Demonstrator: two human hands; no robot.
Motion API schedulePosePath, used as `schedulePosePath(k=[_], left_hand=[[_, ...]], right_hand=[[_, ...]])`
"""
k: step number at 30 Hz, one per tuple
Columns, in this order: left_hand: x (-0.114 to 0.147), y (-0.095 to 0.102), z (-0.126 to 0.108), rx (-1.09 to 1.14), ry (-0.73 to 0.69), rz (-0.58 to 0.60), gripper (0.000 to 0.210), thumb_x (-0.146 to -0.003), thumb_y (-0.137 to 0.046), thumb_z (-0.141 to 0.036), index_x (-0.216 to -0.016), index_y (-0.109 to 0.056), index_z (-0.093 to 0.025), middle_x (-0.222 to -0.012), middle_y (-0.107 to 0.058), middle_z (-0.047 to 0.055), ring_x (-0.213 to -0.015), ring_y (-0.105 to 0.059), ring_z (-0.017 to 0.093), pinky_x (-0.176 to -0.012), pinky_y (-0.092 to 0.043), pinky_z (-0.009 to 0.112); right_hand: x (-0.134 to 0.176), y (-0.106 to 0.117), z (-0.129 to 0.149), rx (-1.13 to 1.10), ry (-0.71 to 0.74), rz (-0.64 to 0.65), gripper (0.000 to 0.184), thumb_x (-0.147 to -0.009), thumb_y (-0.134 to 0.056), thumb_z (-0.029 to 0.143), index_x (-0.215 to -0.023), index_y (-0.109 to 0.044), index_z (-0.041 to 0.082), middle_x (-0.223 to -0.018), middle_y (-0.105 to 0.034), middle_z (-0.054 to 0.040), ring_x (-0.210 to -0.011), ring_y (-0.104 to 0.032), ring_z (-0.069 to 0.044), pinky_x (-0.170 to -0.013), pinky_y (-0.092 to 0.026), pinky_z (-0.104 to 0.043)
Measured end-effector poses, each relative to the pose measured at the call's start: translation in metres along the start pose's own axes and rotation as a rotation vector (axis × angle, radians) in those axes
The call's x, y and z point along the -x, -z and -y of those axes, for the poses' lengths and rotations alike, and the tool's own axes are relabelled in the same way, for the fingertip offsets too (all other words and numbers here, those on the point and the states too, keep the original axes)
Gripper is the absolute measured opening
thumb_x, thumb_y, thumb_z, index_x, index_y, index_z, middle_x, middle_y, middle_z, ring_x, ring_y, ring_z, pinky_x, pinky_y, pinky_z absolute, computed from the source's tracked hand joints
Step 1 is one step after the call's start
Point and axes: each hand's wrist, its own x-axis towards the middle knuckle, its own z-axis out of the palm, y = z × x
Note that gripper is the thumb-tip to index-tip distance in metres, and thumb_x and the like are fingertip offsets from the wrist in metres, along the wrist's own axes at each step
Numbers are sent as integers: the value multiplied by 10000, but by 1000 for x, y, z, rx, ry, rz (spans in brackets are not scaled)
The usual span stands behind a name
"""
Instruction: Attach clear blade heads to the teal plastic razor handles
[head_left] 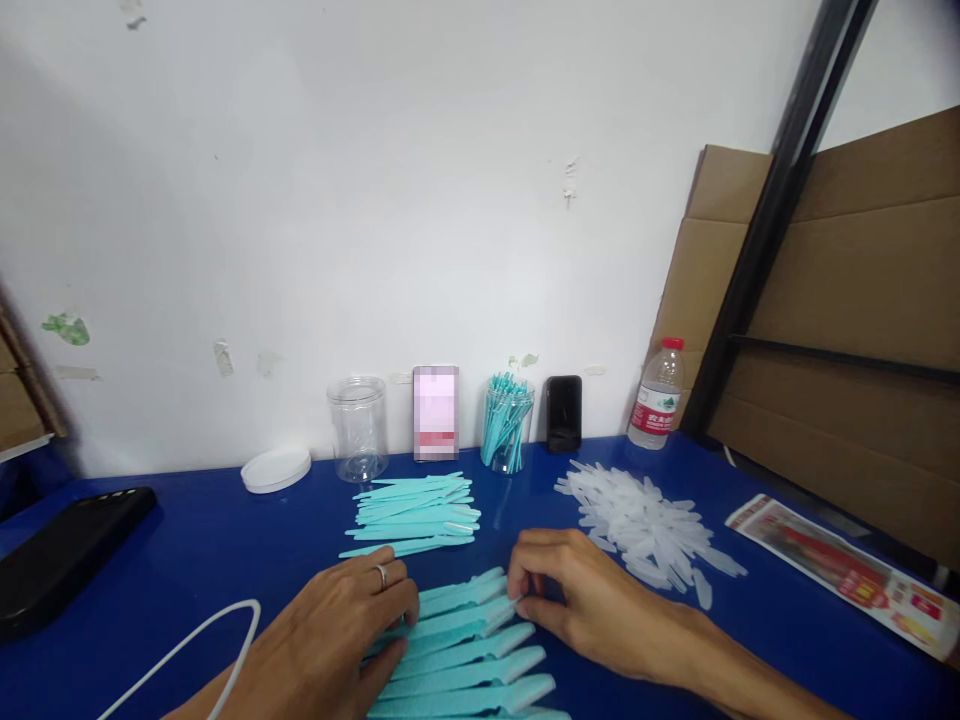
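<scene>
Turquoise eyebrow razors (469, 685) lie in a fanned row on the blue table, pale translucent covers over their blade ends. Curled over the handles at the row's left side is my left hand (352, 610), a ring on one finger; its fingertips rest on a razor. My right hand (577, 600) pinches thumb and forefinger at the blade end of one razor; whether a loose cover is between them is hidden. Beyond the hands lies a stack of more turquoise razors (416, 513). A heap of translucent white blade covers (645, 525) spreads to the right of my right hand.
Along the wall stand a clear jar (358, 430), a phone with a lit screen (436, 415), a jar of turquoise sticks (507, 425), a black device (564, 413) and a water bottle (656, 400). A white lid (276, 470), black case (71, 555), white cable (187, 635) and printed packet (847, 570) lie around.
</scene>
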Motion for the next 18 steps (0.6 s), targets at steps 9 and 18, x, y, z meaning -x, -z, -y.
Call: schedulePosePath(k=[9, 18], left_hand=[[2, -4, 4, 0, 17, 27, 158, -949, -442, -161, -918, -558, -263, -945, -670, 7, -920, -668, 211, -896, -541, 371], [3, -6, 7, -46, -13, 16, 148, -943, -469, -162, -910, -563, -271, -935, -664, -3, -915, -660, 213, -884, -524, 356]], right_hand=[[0, -2, -2, 1, 16, -3, 135, -834, -635, 66, -846, -663, 198, -869, -664, 2, -763, -616, -138, -694, -450, -245], [0, -1, 0, -7, 13, 6, 154, -833, -613, 48, -843, -662, 194, -874, -665, 1, -753, -614, -132, -678, -454, -234]])
